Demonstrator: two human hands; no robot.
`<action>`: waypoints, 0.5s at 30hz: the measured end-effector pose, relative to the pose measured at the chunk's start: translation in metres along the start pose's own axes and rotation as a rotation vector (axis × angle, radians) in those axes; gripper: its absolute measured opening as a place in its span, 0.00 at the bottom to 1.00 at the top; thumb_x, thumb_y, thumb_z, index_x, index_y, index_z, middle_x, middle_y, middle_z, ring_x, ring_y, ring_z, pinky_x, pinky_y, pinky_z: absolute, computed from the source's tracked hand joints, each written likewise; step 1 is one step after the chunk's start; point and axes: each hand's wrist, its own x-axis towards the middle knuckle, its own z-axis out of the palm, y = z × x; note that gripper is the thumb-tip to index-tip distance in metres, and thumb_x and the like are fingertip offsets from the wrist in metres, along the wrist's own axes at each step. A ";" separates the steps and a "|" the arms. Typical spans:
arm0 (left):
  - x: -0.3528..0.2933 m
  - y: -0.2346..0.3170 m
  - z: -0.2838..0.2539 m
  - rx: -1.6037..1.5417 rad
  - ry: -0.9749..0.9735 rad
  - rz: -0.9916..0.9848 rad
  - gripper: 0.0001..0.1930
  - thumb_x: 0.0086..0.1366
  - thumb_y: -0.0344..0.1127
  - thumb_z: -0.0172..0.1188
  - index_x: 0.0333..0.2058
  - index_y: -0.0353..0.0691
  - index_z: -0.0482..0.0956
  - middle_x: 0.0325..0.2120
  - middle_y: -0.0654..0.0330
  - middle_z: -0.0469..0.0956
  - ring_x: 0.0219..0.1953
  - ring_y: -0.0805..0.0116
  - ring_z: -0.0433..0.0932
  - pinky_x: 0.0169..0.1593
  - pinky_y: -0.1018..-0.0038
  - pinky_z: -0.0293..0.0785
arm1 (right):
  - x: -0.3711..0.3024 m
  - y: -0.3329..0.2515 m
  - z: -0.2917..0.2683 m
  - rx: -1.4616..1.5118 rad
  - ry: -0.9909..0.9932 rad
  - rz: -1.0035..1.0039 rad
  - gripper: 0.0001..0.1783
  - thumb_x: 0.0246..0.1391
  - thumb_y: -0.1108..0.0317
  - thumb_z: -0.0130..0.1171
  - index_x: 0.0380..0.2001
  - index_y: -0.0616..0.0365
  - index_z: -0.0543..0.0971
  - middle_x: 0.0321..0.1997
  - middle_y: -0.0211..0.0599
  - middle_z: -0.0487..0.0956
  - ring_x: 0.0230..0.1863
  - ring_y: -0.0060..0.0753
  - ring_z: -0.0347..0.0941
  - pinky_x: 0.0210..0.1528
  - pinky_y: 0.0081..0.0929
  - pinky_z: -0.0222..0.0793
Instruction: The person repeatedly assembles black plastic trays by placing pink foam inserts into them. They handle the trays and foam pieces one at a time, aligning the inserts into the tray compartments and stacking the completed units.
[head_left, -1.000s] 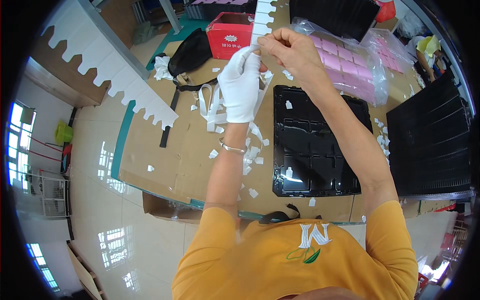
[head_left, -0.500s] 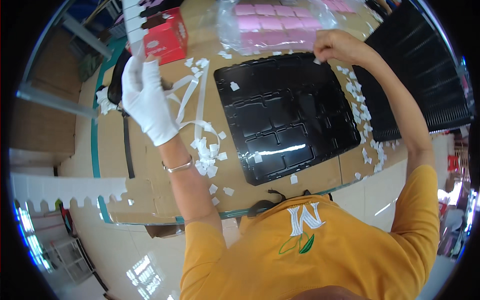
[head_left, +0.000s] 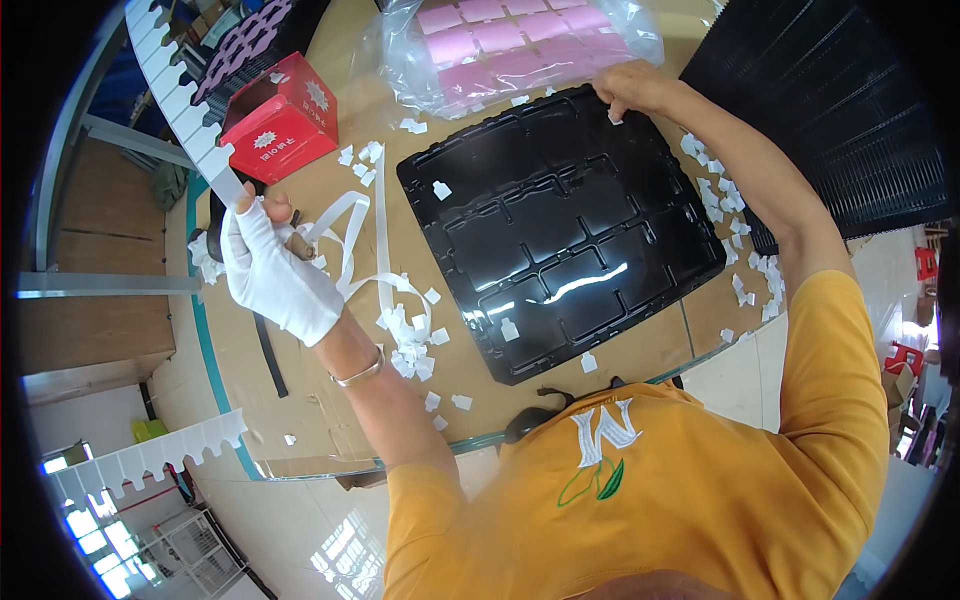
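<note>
My left hand (head_left: 278, 265), in a white glove with bare fingertips showing, pinches the end of a long white strip with a toothed edge (head_left: 165, 80). The strip rises away to the far left. My bare right hand (head_left: 638, 86) is closed at the far right corner of a black plastic tray (head_left: 540, 215), with a small white tab (head_left: 615, 117) at its fingertips. One white tab (head_left: 442, 190) lies on the tray's left part, another (head_left: 510, 329) near its front, and a third (head_left: 588, 361) at its near edge.
Loose white tabs (head_left: 718, 195) are scattered right of the tray; more, with curled white ribbon (head_left: 380, 235), lie left. A red box (head_left: 285, 120) and bagged pink pieces (head_left: 490, 45) stand behind. Black ribbed sheets (head_left: 830, 120) are at right, another toothed strip (head_left: 150, 455) at lower left.
The view has shifted a little. My left hand has turned, and its strip now leans farther left. My right hand remains at the tray's far right corner.
</note>
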 end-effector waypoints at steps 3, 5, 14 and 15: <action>0.001 -0.003 -0.006 -0.018 0.010 0.001 0.09 0.67 0.36 0.59 0.39 0.37 0.82 0.21 0.68 0.76 0.18 0.85 0.64 0.20 0.85 0.56 | 0.007 -0.005 -0.010 -0.262 0.041 -0.022 0.08 0.38 0.70 0.69 0.21 0.58 0.78 0.28 0.43 0.81 0.37 0.50 0.79 0.37 0.41 0.72; 0.005 -0.006 -0.004 0.067 -0.022 -0.014 0.09 0.67 0.36 0.59 0.40 0.38 0.82 0.21 0.69 0.75 0.19 0.88 0.63 0.20 0.85 0.56 | 0.013 -0.016 -0.009 -0.505 0.046 -0.108 0.09 0.40 0.68 0.69 0.25 0.58 0.81 0.29 0.46 0.81 0.38 0.51 0.79 0.38 0.43 0.73; 0.003 -0.001 -0.010 -0.085 -0.094 -0.113 0.09 0.67 0.35 0.60 0.39 0.36 0.81 0.24 0.68 0.77 0.23 0.86 0.69 0.25 0.86 0.61 | 0.041 -0.283 -0.121 1.015 0.421 -0.341 0.18 0.57 0.54 0.61 0.38 0.59 0.81 0.24 0.31 0.78 0.27 0.22 0.74 0.32 0.23 0.68; 0.004 -0.001 -0.009 -0.096 -0.105 -0.110 0.09 0.66 0.35 0.60 0.39 0.36 0.81 0.24 0.68 0.77 0.24 0.85 0.69 0.25 0.86 0.61 | 0.041 -0.294 -0.128 1.098 0.407 -0.346 0.18 0.57 0.54 0.61 0.38 0.60 0.81 0.23 0.29 0.77 0.26 0.19 0.74 0.32 0.21 0.68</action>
